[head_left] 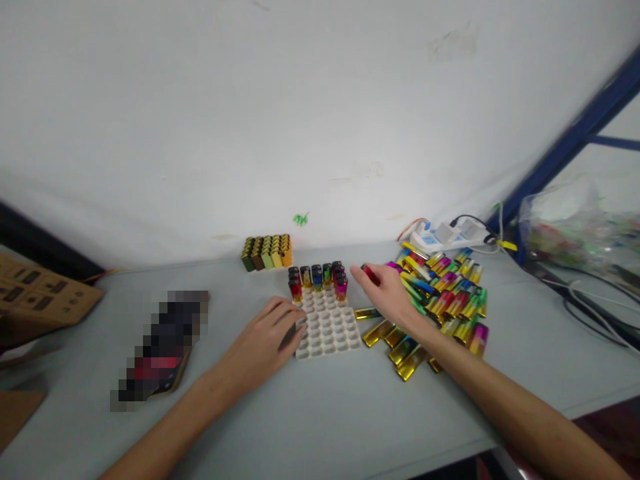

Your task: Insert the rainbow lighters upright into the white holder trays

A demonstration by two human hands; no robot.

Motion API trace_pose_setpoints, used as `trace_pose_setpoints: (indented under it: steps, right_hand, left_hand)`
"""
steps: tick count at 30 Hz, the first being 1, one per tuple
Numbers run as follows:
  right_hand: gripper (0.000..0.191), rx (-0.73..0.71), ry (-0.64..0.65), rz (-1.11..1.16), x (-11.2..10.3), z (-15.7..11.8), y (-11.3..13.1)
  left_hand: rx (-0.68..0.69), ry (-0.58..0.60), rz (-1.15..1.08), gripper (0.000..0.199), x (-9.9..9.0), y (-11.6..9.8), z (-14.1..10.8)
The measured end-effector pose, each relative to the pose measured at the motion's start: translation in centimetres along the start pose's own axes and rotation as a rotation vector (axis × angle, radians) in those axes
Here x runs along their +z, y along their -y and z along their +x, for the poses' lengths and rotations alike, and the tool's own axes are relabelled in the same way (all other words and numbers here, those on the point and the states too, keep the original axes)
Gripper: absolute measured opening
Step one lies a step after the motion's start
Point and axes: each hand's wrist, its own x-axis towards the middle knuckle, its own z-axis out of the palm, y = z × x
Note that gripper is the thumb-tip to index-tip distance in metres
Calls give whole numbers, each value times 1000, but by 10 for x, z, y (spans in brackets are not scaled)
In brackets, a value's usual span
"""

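Observation:
A pale tray (pixel 327 331) with rows of round pockets lies on the grey table. Several lighters (pixel 317 277) with black tops stand upright in its far rows. My left hand (pixel 278 333) rests at the tray's left edge, its fingers bent; a dark shape shows beneath them, too unclear to name. To the right of the standing lighters, my right hand (pixel 384 288) is closed on a red lighter (pixel 369 273), which its fingers partly cover. A heap of shiny multicoloured lighters (pixel 453 303) lies beside and beyond my right wrist.
A block of yellow and green lighters (pixel 267 253) stands near the wall. At the left are a blurred phone (pixel 167 343) and a cardboard box (pixel 43 293). A power strip (pixel 450 237) with cables sits at the back right, near a plastic bag (pixel 575 220).

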Motion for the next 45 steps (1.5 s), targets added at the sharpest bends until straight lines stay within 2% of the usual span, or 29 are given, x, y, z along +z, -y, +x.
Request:
trace_pose_setpoints:
  steps: [7, 15, 18, 21, 26, 31, 37, 41, 45]
  right_hand:
    - [35, -59, -4, -27, 6, -5, 0]
    - [42, -55, -33, -34, 6, -5, -5]
    - [37, -56, -7, 20, 1, -3, -5]
    - [31, -172, 42, 59, -7, -1, 2]
    - [31, -471, -56, -113, -18, 2, 35]
    - [35, -533, 162, -190, -1, 7, 62]
    - [24, -654, 325, -225, 32, 13, 58]
    - [19, -604, 435, -359, 37, 13, 59]
    - [18, -525, 492, -457, 37, 17, 66]
  left_hand:
    - [-6, -7, -4, 20, 1, 0, -2]
    - [8, 16, 15, 22, 0, 1, -4]
    - [18, 31, 45, 23, 0, 0, -5]
    - [24, 37, 107, 24, 0, -6, -6]
    - [-61, 57, 231, 24, 4, -22, -8]
    - [-110, 82, 309, 28, 9, -30, -10]
    - [-147, 139, 349, 26, 6, -35, -7]
    - [-124, 136, 390, 23, 5, -38, -7]
    - [-108, 119, 402, 22, 5, -40, -6]
